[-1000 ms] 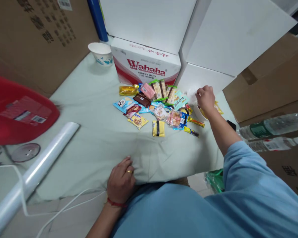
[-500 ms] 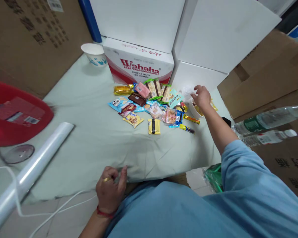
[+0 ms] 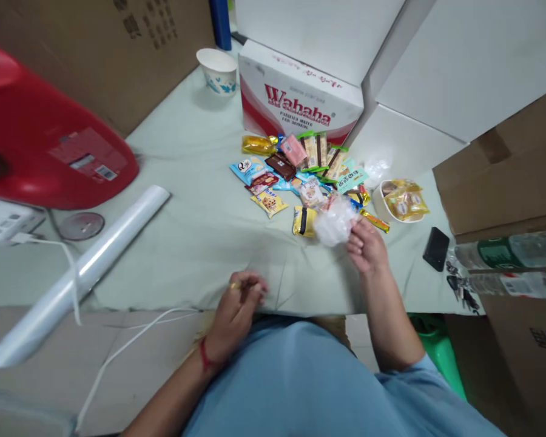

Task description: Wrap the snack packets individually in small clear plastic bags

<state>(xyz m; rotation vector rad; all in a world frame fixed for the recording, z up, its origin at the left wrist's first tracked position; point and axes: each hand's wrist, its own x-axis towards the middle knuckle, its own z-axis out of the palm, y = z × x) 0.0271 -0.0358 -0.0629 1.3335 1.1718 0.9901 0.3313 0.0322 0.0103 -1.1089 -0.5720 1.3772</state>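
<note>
My right hand [image 3: 366,244] pinches a crumpled clear plastic bag [image 3: 333,223] over the near right side of a snack pile. The bag partly covers the snacks beneath it. Small wrapped snacks lie heaped together: a blue snack packet [image 3: 249,170], a brown packet [image 3: 281,165], a pink packet [image 3: 293,150], green-edged bars [image 3: 316,150] and a yellow packet with a black band [image 3: 303,221]. My left hand [image 3: 239,303], with a ring and a red bracelet, hovers at the table's front edge. Its fingers are curled together, slightly blurred, with nothing visible in them.
A white bowl [image 3: 384,209] with yellow-wrapped snacks stands right of the pile. Behind are a Wahaba carton [image 3: 300,103] and a paper cup [image 3: 221,76]. A black phone [image 3: 435,249], keys [image 3: 461,291] and bottles [image 3: 509,252] lie right; a film roll [image 3: 86,270] and red jug [image 3: 68,139] sit left.
My right hand has come back from beside the bowl toward me, now holding the plastic bag. My left hand has risen slightly and moved inward. The view has shifted.
</note>
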